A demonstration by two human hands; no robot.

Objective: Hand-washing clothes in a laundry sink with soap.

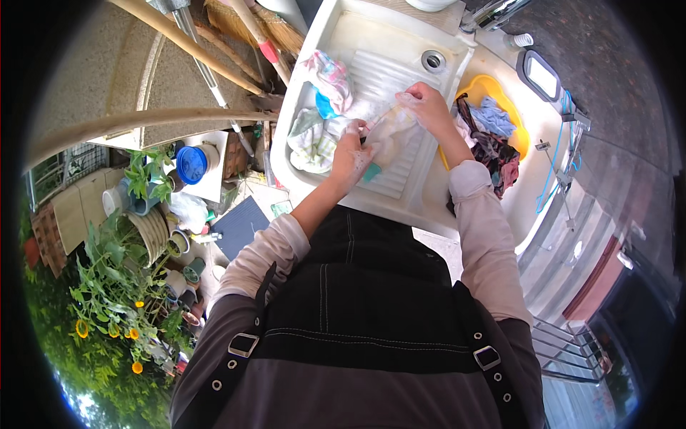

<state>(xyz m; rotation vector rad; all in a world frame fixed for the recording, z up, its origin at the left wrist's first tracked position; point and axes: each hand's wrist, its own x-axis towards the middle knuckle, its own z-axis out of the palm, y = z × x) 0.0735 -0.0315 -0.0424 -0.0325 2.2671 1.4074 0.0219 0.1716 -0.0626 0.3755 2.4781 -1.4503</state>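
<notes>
Over the ribbed washboard of a white laundry sink (pixel 370 201), a pale, wet, thin cloth (pixel 394 126) is stretched between my two soapy hands. My left hand (pixel 353 153) grips its left side, and my right hand (pixel 426 107) pinches its upper right edge. A small green patch (pixel 372 172) shows below the cloth; what it belongs to I cannot tell. Left of my hands lie a pink-and-white patterned cloth (pixel 329 80), a blue item (pixel 325 104) and a green-and-white checked cloth (pixel 313 142), with suds near them.
A yellow basin (pixel 490 86) of dark, blue and pink clothes stands right of the washboard. Beyond it are a grey-rimmed box-like item (pixel 538 75) and a hanger with clips (pixel 565 177). Wooden poles (pixel 198 115) lean at the left, above potted plants (pixel 123 268). The sink's drain (pixel 433 61) is uncovered.
</notes>
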